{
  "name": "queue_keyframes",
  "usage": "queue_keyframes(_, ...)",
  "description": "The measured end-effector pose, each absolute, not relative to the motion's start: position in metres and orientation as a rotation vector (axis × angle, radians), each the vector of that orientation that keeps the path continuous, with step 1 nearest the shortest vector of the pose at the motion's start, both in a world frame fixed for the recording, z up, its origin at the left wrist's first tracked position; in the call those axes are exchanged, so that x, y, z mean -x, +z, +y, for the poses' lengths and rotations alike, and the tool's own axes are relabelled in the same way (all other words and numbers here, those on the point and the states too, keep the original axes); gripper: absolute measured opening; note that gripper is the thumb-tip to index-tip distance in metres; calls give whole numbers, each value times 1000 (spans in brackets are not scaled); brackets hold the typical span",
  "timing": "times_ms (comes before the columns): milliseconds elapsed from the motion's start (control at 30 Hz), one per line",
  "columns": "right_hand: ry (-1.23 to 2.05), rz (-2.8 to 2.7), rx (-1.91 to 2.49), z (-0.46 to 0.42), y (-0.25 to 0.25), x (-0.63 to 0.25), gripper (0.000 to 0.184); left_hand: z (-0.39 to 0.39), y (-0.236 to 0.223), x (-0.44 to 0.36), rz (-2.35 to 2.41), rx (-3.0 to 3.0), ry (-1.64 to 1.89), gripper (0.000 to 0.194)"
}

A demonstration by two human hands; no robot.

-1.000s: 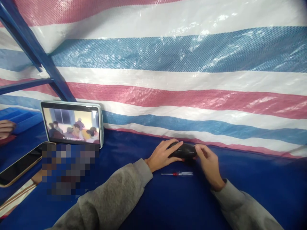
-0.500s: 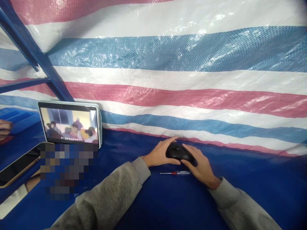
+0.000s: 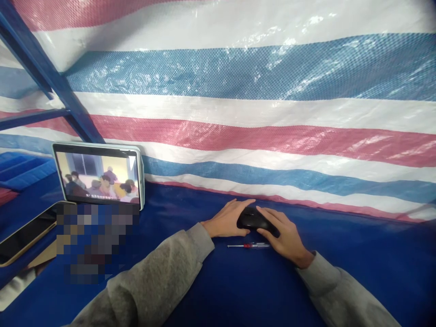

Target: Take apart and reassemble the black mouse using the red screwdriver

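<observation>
A black computer mouse [image 3: 252, 219] rests on the blue table cover [image 3: 238, 286] near the striped tarpaulin. My left hand [image 3: 227, 220] grips the mouse from its left side, fingers curled over its top. My right hand [image 3: 285, 235] covers the mouse's right end, fingers wrapped round it. Just in front of both hands lies a small screwdriver [image 3: 250, 245] with a red and clear handle, flat on the cover and touched by neither hand. Both my arms wear grey sleeves.
A tablet [image 3: 99, 175] playing a video leans against the tarpaulin wall [image 3: 259, 113] at the left. A phone [image 3: 23, 234] lies dark at the far left edge. Blue metal struts [image 3: 51, 77] rise at the upper left.
My right hand has slid from beside the mouse's right end onto it. The mouse has turned slightly under both hands. The other person's hand at the far left has left the view.
</observation>
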State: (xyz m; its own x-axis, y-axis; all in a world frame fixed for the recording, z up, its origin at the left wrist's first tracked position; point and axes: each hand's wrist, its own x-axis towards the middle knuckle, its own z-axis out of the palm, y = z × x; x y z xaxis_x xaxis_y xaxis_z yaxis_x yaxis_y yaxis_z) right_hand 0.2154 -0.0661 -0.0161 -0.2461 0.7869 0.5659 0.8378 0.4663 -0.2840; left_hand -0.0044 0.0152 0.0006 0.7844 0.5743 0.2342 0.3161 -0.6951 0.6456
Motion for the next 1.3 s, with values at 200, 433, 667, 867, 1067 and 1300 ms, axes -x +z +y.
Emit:
queue_keyframes(200,-79,-2125,1327,-65,-17,-215,48,14,-2,6,725,-2375,553,97)
queue_keyframes(433,-60,-2121,1327,-65,-17,-215,47,15,-3,6,710,-2378,564,97)
queue_keyframes(667,-43,-2125,1335,-65,-17,-215,47,14,-1,6,712,-2427,601,92)
queue_keyframes(867,-54,-2134,1311,-64,-18,-215,46,15,-2,5,704,-2435,604,90)
queue_keyframes(1067,-52,-2140,1291,-64,-20,-216,47,15,-3,5,705,-2432,613,90)
queue_keyframes(1300,-50,-2149,1288,-65,-19,-216,47,15,-3,5,695,-2440,606,89)
